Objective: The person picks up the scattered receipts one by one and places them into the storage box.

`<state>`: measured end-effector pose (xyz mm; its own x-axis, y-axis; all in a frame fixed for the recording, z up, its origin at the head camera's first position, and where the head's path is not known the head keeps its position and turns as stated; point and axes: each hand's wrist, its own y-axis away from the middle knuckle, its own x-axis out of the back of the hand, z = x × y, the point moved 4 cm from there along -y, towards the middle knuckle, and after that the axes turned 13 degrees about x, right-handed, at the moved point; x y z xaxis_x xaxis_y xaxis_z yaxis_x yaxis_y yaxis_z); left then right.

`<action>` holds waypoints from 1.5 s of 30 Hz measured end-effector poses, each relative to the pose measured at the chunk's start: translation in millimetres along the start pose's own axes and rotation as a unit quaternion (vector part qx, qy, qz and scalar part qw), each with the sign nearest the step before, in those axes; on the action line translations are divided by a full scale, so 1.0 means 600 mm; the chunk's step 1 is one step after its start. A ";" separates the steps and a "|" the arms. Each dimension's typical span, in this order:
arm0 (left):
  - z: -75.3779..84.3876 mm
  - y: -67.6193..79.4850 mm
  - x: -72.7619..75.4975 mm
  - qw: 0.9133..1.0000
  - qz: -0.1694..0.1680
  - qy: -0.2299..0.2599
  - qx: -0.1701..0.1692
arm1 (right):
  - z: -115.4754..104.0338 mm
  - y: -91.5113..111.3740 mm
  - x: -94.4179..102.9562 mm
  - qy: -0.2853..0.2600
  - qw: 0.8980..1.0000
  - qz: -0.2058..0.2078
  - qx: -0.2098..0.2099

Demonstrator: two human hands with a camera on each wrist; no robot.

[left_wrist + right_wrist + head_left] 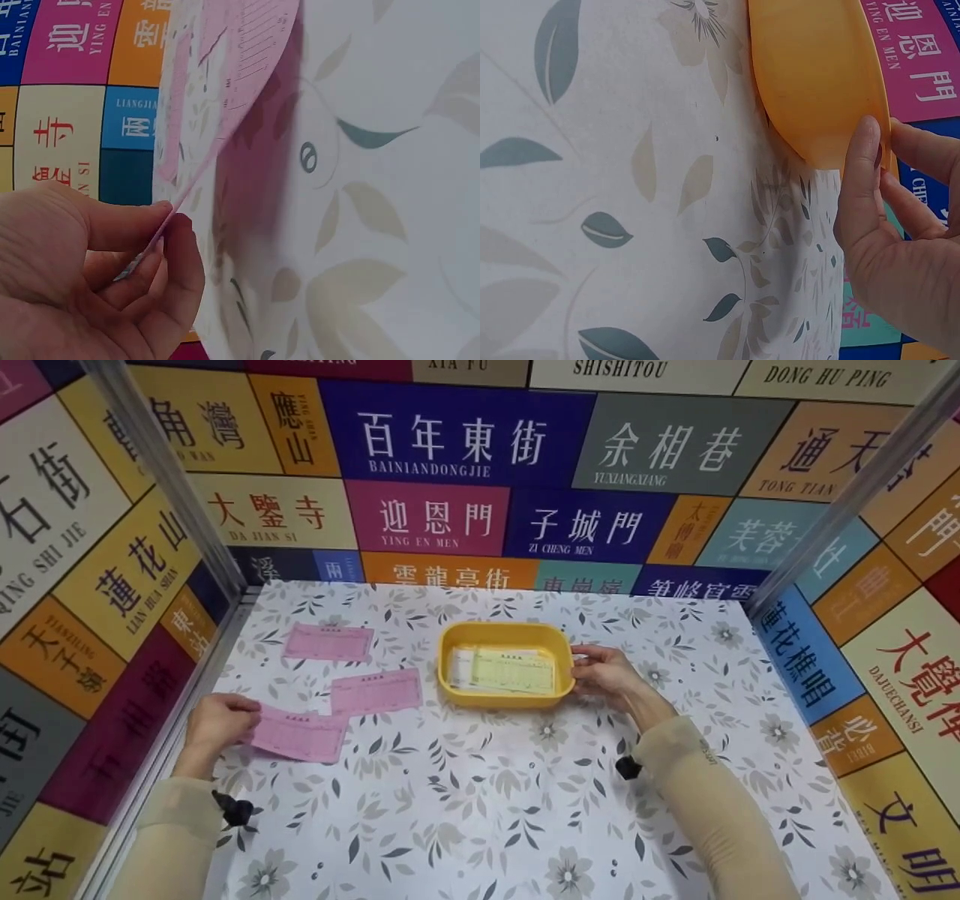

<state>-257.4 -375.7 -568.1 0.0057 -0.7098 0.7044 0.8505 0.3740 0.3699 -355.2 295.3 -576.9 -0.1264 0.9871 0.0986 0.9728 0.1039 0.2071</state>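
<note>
My left hand (217, 729) pinches the left edge of a pink printed slip (300, 735) between thumb and fingers; in the left wrist view the slip (251, 67) slants up off the tabletop there. Beyond it lie two more pink slips, one near the middle (377, 691) and another farther back (328, 643). My right hand (609, 675) grips the right end of a yellow plastic basin (506, 701), thumb outside the wall and fingers at the rim, as the right wrist view shows. Inside the basin rest white and pale yellow-green printed slips (517, 671), overlapping each other.
A white tablecloth with leaf and flower print (480, 810) covers the table. Colourful panels with place names (450, 442) wall in the back and both sides, with metal posts (165, 472) at the corners. Dark wrist devices (238, 810) sit under both sleeves.
</note>
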 end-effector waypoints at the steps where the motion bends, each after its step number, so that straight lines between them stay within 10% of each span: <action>1: 0.001 0.001 0.001 1.000 -0.001 -0.006 -0.004 | 0.000 0.001 0.000 0.001 1.000 -0.002 0.001; 8: 0.022 0.010 0.012 0.997 0.005 -0.064 -0.039 | -0.002 0.002 0.001 0.004 1.000 0.005 -0.001; 19: 0.067 0.014 0.025 0.998 0.003 -0.019 -0.061 | -0.002 -0.001 0.003 0.004 1.000 0.004 -0.003; 45: 0.181 0.051 -0.035 0.966 -0.042 0.230 -0.113 | 0.000 0.003 0.001 -0.012 1.000 0.006 -0.007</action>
<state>-289.0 -284.7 -505.7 0.1195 -0.9415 0.3152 0.9510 0.1997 0.2360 -353.7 296.0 -576.6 -0.1108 0.9908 0.0779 0.9713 0.0914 0.2198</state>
